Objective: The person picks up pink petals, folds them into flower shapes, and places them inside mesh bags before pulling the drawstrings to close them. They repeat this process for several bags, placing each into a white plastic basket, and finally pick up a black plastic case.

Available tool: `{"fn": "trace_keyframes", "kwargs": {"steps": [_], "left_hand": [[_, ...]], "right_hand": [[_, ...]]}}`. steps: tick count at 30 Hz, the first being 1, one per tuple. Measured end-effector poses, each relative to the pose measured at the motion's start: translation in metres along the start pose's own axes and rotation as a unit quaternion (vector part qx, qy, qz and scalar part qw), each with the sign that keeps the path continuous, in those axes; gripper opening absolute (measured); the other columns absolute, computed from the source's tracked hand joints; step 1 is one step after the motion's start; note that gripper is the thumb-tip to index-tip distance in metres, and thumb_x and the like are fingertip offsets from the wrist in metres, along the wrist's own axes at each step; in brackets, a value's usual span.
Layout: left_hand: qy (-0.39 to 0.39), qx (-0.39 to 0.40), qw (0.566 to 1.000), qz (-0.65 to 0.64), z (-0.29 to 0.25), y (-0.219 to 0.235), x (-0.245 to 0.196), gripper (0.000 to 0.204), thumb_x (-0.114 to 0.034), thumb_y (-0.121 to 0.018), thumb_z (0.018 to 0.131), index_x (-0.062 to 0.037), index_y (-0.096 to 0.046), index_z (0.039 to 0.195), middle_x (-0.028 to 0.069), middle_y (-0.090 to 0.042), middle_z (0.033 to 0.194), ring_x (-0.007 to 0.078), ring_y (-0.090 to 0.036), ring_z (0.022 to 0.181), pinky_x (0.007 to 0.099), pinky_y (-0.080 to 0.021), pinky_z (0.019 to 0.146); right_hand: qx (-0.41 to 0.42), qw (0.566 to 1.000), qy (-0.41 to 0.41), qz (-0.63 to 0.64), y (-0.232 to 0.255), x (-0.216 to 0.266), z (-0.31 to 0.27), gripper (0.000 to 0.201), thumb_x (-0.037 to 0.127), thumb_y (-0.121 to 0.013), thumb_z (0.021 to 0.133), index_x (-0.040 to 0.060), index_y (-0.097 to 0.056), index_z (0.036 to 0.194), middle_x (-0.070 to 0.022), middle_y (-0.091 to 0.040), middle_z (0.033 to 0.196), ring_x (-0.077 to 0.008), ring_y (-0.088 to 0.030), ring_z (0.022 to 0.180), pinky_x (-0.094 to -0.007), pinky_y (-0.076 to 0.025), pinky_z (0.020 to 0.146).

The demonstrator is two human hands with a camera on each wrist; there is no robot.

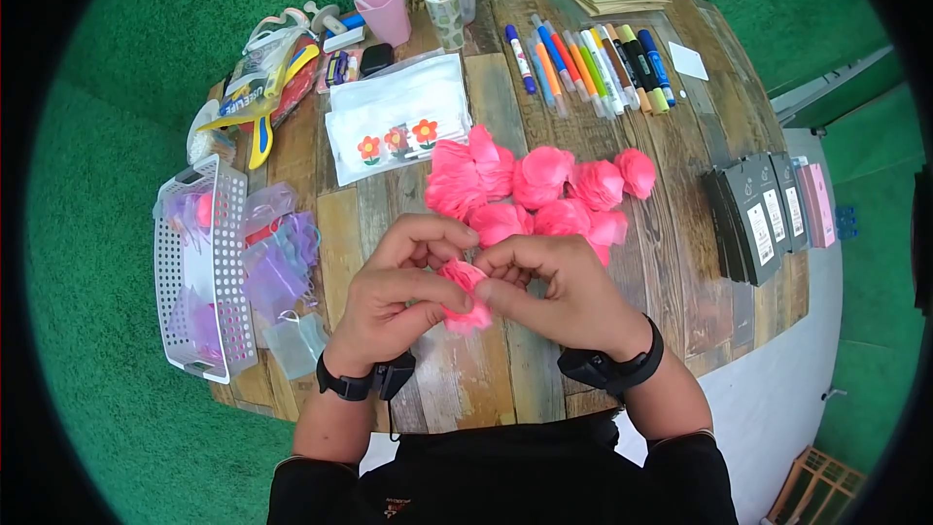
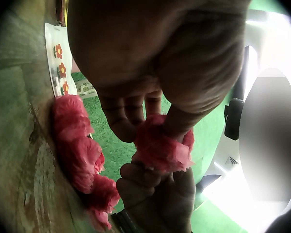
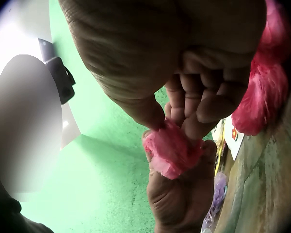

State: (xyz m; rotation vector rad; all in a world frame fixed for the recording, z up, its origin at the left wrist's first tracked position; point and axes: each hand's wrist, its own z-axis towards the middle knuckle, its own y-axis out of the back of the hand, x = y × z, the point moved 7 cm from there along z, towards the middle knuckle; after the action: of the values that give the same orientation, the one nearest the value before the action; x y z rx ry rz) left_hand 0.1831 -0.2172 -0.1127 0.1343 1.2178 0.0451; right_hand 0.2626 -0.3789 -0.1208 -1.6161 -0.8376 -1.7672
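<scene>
Between both hands is a small ruffled pink paper flower [image 1: 466, 297], raised over the near part of the wooden table. My left hand [image 1: 394, 287] pinches it with thumb and fingers from the left. From the right, my right hand [image 1: 564, 292] pinches its edge between thumb and forefinger. In the left wrist view the flower [image 2: 164, 144] shows layered, crinkled petals around the thumb. The right wrist view has the same flower [image 3: 172, 149] at the thumb tip. Just beyond the hands lies a cluster of fuller pink paper flowers [image 1: 542, 177].
Left stands a white perforated basket [image 1: 238, 272] beside purple mesh pouches [image 1: 277, 267]. Farther back are flower-printed pouches [image 1: 398, 107], scissors with yellow-blue handles [image 1: 260, 136], a pink cup [image 1: 384, 15] and a row of markers [image 1: 593, 68]. Black packages [image 1: 753, 219] stand at the right edge.
</scene>
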Motion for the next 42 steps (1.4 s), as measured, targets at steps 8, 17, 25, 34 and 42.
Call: {"fn": "trace_keyframes", "kwargs": {"steps": [8,17,25,34,42], "left_hand": [[-0.007,-0.016,1.0,-0.009,0.001,0.001,-0.004,0.014,0.001,-0.081,0.088,-0.0083,-0.083,0.098,0.0142,-0.058,0.142,0.0248,-0.061,0.123,0.0366,-0.051,0.099],[-0.022,-0.033,0.999,-0.008,-0.003,0.005,0.0,0.014,0.002,-0.081,0.088,-0.0076,-0.083,0.098,0.0149,-0.057,0.138,0.0272,-0.061,0.124,0.0387,-0.052,0.101],[-0.024,-0.034,0.999,0.0,-0.005,0.005,0.001,0.017,0.007,-0.079,0.086,-0.0064,-0.082,0.098,0.0091,-0.06,0.122,0.0282,-0.063,0.118,0.0381,-0.053,0.097],[-0.052,-0.041,0.998,0.006,-0.001,0.004,-0.004,0.014,0.003,-0.081,0.086,-0.0063,-0.079,0.096,0.0082,-0.061,0.113,0.0308,-0.064,0.113,0.0433,-0.053,0.096],[-0.078,-0.02,0.995,0.065,0.005,0.001,-0.014,0.014,-0.002,-0.085,0.082,-0.0094,-0.08,0.092,0.0039,-0.064,0.104,0.0324,-0.064,0.115,0.0465,-0.051,0.099]], "right_hand": [[-0.001,0.999,-0.04,0.036,-0.001,-0.006,0.0,0.017,0.012,-0.071,0.106,-0.0009,-0.076,0.115,-0.0016,-0.071,0.083,-0.0057,-0.067,0.076,-0.026,-0.054,0.068],[-0.001,0.994,-0.051,0.098,-0.004,-0.008,-0.001,0.018,0.014,-0.069,0.108,-0.0006,-0.074,0.118,0.0011,-0.068,0.085,-0.0037,-0.063,0.077,-0.0243,-0.052,0.068],[-0.01,0.998,-0.032,0.06,-0.003,-0.005,-0.001,0.018,0.014,-0.072,0.105,-0.0009,-0.074,0.117,-0.001,-0.066,0.081,-0.0044,-0.059,0.073,-0.0259,-0.05,0.066],[0.008,0.999,-0.026,0.024,-0.002,-0.002,-0.001,0.02,0.009,-0.075,0.103,-0.0009,-0.074,0.12,0.0,-0.072,0.093,-0.0051,-0.067,0.084,-0.0246,-0.055,0.073],[0.035,0.998,-0.02,0.04,-0.003,0.002,0.001,0.02,0.005,-0.078,0.099,-0.001,-0.075,0.118,-0.0005,-0.073,0.095,-0.0053,-0.067,0.086,-0.0252,-0.056,0.075]]}}
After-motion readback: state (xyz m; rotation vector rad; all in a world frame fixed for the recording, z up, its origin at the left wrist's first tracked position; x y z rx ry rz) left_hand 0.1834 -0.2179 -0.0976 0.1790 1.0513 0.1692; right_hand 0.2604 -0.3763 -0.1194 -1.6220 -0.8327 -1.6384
